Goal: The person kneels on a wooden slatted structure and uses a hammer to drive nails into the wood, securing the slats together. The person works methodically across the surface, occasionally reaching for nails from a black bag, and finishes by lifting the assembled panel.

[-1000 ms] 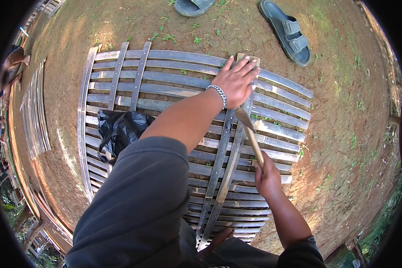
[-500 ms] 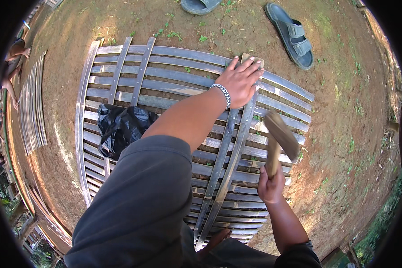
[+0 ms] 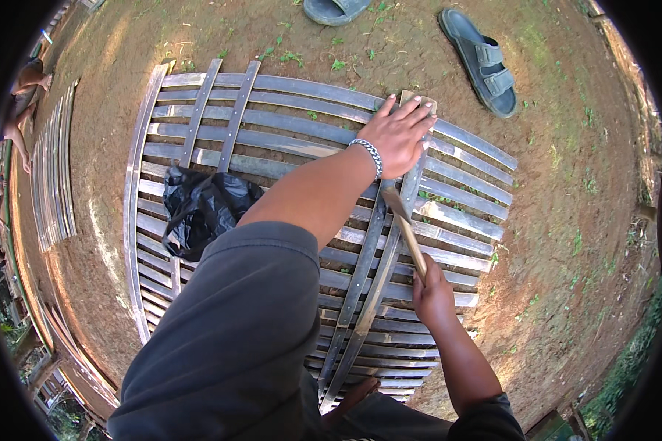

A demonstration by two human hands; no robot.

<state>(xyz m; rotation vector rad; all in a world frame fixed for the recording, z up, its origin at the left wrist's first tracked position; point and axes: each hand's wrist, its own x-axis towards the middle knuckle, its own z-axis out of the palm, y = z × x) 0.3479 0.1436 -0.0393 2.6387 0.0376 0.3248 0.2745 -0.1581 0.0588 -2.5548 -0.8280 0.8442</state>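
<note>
A panel of grey wooden slats [image 3: 272,140] lies flat on bare dirt. My left hand [image 3: 401,132], with a beaded bracelet at the wrist, presses palm-down on the far end of a cross slat [image 3: 360,294] that runs over the panel. My right hand [image 3: 432,294] grips the wooden handle of a hammer [image 3: 404,220]. The hammer's head rests down on the cross slat just below my left hand.
A crumpled black plastic bag [image 3: 202,209] lies on the panel at the left. Two grey sandals [image 3: 482,59] [image 3: 338,9] lie on the dirt beyond the panel. A stack of loose slats [image 3: 51,176] lies at the left, near another person's leg [image 3: 26,88].
Half a second ago the hammer was lifted off to the right; now it has swung down onto the cross slat. My left hand has stayed pressed on the slat's far end.
</note>
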